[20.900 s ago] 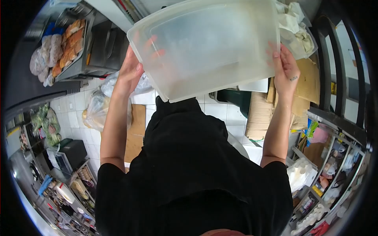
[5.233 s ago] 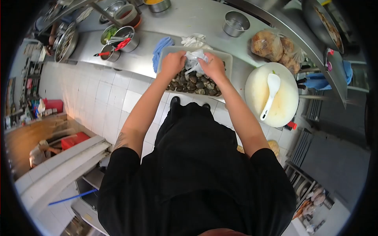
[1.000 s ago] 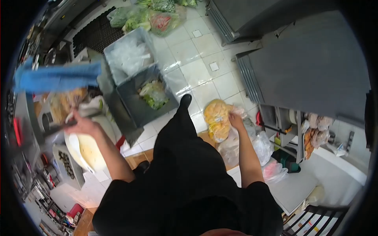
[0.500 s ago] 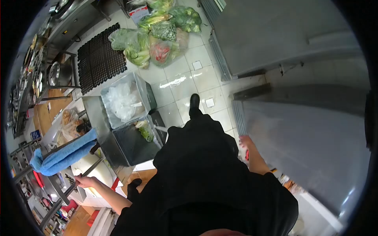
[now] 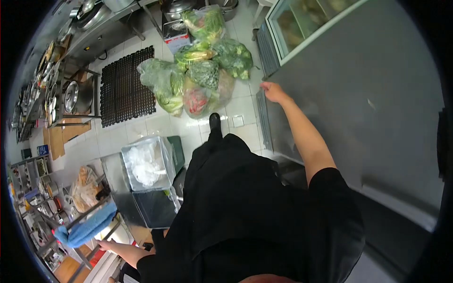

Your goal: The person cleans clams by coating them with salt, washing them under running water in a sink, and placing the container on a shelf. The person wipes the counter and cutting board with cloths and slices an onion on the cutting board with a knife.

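Note:
My right hand reaches forward along a grey metal door, apparently a refrigerator's. Its fingers are bent at the door's left edge, beside the ribbed strip. At the lower left, my left hand hangs low near a metal rack rail, just below a blue towel. Its fingers look loosely apart, with nothing visible in them; whether it touches the rail I cannot tell.
Bags of green vegetables lie on the tiles ahead, beside a black rubber mat. A clear bin with white plastic bags stands at left, next to a dark bin. Metal shelves with pots line the left wall.
My view has moved forward, nearer the vegetable bags. My right hand has gone from low beside the nearer grey door up to the edge of the farther one. My left hand stays low by the rack.

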A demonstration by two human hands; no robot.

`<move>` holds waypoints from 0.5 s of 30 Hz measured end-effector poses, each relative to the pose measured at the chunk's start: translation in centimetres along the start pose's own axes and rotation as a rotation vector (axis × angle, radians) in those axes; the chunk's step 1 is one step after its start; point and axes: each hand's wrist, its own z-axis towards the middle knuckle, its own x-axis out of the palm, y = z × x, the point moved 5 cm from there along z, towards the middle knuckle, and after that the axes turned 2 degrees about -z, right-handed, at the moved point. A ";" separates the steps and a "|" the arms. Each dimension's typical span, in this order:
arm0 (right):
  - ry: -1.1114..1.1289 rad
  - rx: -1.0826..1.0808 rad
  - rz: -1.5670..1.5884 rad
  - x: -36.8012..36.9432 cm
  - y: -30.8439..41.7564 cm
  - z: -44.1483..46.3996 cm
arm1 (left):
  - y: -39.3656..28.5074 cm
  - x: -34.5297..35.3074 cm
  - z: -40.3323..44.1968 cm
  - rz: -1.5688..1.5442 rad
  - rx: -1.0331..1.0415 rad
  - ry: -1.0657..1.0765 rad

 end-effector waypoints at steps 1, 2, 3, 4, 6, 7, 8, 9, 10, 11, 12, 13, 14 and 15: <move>-0.004 -0.004 -0.002 -0.8 -0.5 3.0 | -0.2 0.3 -1.2 0.024 0.092 -0.077; -0.028 -0.031 -0.048 -1.3 -1.3 5.5 | 3.4 -0.2 2.4 0.071 0.117 -0.154; -0.044 -0.051 -0.092 -1.7 -2.1 7.2 | 1.2 1.1 -3.2 -0.015 0.318 -0.210; -0.036 -0.042 -0.091 -2.4 -2.5 8.2 | 3.7 1.1 -3.1 0.284 0.137 -0.212; 0.062 0.159 -0.074 -4.7 -4.3 12.2 | 11.2 5.9 -8.6 0.263 -0.048 -0.411; 0.062 0.163 -0.074 -5.3 -4.9 13.3 | 6.8 9.7 -17.8 0.588 -0.179 -0.455; 0.021 0.226 -0.069 -6.2 -5.7 14.4 | 7.5 13.0 -22.7 0.595 -0.176 -0.678; -0.018 0.289 -0.063 -7.0 -6.6 15.3 | 7.6 16.2 -26.7 0.618 -0.147 -0.672; -0.013 0.295 -0.063 -7.4 -7.4 16.3 | 14.6 18.3 -24.8 0.859 -0.166 -0.545; -0.015 0.341 -0.053 -7.4 -9.1 17.5 | 16.1 21.8 -28.4 0.687 -0.145 -0.241; -0.021 0.387 -0.041 -7.3 -11.2 18.9 | 15.9 25.9 -33.0 0.700 0.102 -0.046; 0.008 0.363 -0.017 -6.7 -13.9 20.5 | 15.9 30.2 -37.2 0.701 0.348 0.149; 0.007 0.366 -0.014 -7.1 -14.6 21.7 | 18.2 34.3 -39.8 0.526 0.258 0.462; 0.085 0.461 -0.048 -7.2 -15.7 22.5 | 15.7 37.7 -44.8 0.401 0.269 0.660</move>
